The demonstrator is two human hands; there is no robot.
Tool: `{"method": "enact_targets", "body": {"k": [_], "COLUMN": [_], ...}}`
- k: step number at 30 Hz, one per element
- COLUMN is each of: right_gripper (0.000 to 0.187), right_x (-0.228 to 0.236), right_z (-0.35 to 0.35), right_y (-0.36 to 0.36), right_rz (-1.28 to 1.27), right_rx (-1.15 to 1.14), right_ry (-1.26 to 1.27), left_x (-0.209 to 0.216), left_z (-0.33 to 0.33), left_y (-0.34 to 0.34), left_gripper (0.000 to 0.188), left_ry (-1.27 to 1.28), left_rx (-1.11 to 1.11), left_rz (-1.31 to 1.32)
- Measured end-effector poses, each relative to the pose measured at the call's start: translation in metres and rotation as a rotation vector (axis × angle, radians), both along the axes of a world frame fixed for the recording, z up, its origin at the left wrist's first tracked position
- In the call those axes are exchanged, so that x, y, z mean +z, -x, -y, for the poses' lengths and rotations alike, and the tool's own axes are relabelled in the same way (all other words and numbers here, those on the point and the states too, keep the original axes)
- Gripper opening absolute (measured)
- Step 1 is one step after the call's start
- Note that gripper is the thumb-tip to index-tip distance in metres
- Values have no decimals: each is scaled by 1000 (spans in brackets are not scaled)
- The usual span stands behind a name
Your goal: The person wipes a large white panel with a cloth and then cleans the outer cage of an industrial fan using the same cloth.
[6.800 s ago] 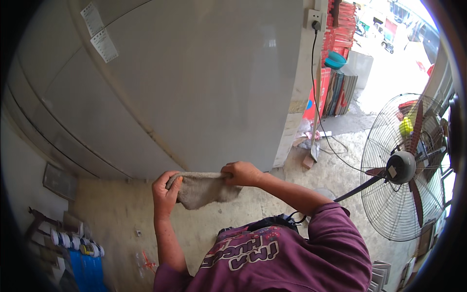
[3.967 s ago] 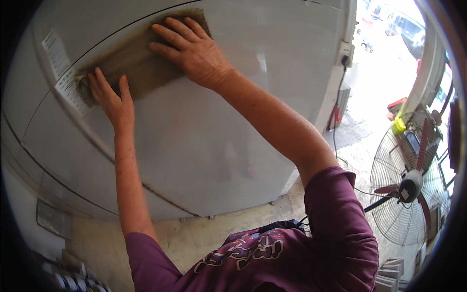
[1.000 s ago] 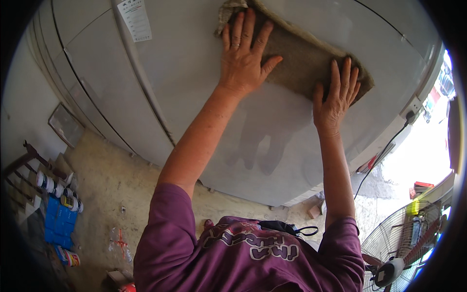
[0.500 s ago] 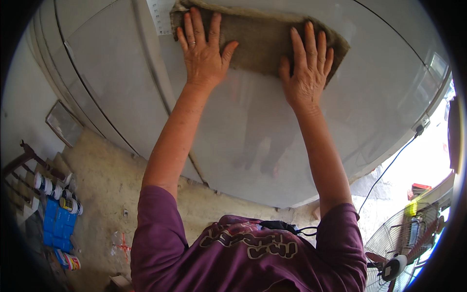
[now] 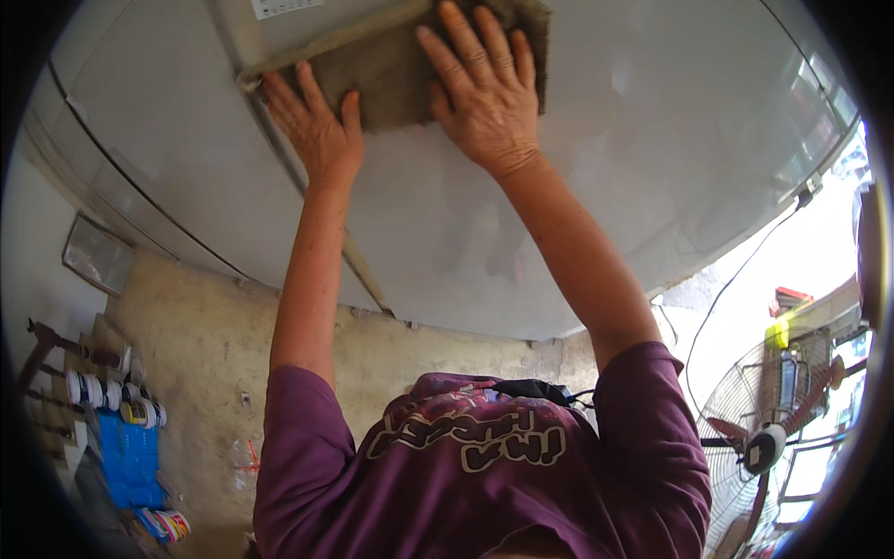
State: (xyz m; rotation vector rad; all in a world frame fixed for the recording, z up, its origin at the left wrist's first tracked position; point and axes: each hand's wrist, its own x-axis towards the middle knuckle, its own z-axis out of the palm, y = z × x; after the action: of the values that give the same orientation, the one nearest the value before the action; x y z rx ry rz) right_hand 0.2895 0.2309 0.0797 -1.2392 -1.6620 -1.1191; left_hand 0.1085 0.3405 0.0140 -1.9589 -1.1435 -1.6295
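A folded brown-grey cloth (image 5: 391, 74) lies flat against a glossy, pale grey panelled surface (image 5: 633, 186). My left hand (image 5: 321, 140) rests on the cloth's left end, fingers stretched out and thumb apart. Toward the other end, my right hand (image 5: 489, 107) presses flat on it with the fingers spread. Neither hand grips the cloth. A raised strip (image 5: 363, 265) runs down the surface beside my left forearm and passes under the cloth's left end.
A white printed sheet (image 5: 284, 6) is on the surface above the cloth. Lower right, a caged fan (image 5: 768, 447) stands near a dark cable (image 5: 731, 284). Several tubs (image 5: 112, 391) and a blue object (image 5: 130, 456) sit at lower left.
Both hands and the cloth have shifted left across the surface. The cloth's tilt has changed, its right end now higher than its left. My hands are closer together.
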Motion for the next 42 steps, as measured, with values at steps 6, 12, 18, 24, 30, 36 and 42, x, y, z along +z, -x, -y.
{"method": "enact_targets", "body": {"k": [6,12,18,24,30,36,42], "right_gripper": [54,47,47,48,58,58,55], "right_x": [-64,-141,-160,-146,-111,-90,-82], "right_z": [-3,17,32,52,95,132,172], "right_y": [5,-9,-23,-52,-117,-175,-234], "right_rz": [91,152,95,31,-11,-94,-177], "right_rx": [29,101,117,74,-65,-158,-238], "right_ry": [154,404,405,303,157,65,-42], "left_x": [-91,-148,-171,-150,-103,-60,-41], "left_z": [1,39,55,71,101,131,160], "left_y": [-1,-13,-26,-60,-123,-183,-246], "left_gripper": [76,72,73,72,76,77,75], "left_ry": [113,331,454,337,182,36,-80], "left_rx": [-28,-202,-210,-265,-285,-277,-275], "left_rz": [65,209,191,137,92,13,-83]}}
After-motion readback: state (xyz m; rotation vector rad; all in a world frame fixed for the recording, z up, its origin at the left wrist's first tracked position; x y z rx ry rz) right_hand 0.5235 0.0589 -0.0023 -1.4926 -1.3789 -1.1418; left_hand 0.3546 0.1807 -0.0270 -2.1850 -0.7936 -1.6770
